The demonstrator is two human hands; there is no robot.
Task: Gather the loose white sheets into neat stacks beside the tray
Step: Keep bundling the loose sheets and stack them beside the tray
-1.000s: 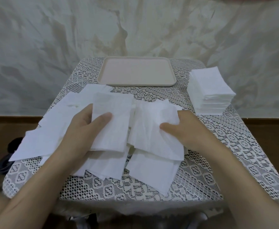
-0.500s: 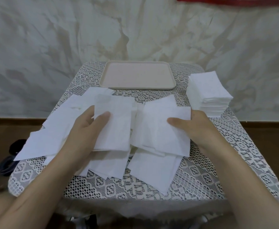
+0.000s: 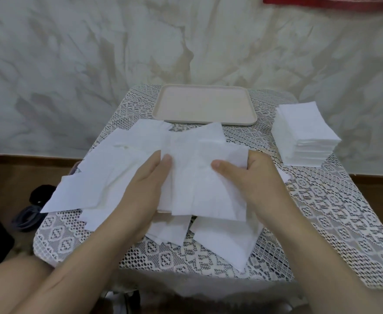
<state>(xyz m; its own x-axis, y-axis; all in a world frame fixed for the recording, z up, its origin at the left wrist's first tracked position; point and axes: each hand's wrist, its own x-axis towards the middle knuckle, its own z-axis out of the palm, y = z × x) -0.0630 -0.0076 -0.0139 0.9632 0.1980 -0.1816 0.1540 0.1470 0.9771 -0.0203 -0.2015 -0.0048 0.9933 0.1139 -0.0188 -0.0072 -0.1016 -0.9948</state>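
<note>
while the hands close in: left hand [image 3: 147, 191] and right hand [image 3: 251, 177], apart a second ago with a bundle each, now meet at the centre of the frame; the two bundles overlap as one.
left hand: thumb on top of the held sheets [image 3: 199, 184], fingers hidden beneath; pinches their left edge.
right hand: thumb on top, fingers curled round the right edge; grips the same held sheets.
held sheets: centre of the frame, above the scattered ones; edges uneven, not yet squared.
loose sheets [image 3: 99, 177]: fanned out left of centre, more below the hands, all on the lace cloth [image 3: 322, 223].
stack [image 3: 306, 132]: neat, upper right of the frame, just beside the tray's right end.
tray [image 3: 205, 105]: top centre, nothing on it.
meaning for task: merging looks under way; the likely next step is squaring the edges and setting the bundle beside the tray. many sheets remain ungathered.
</note>
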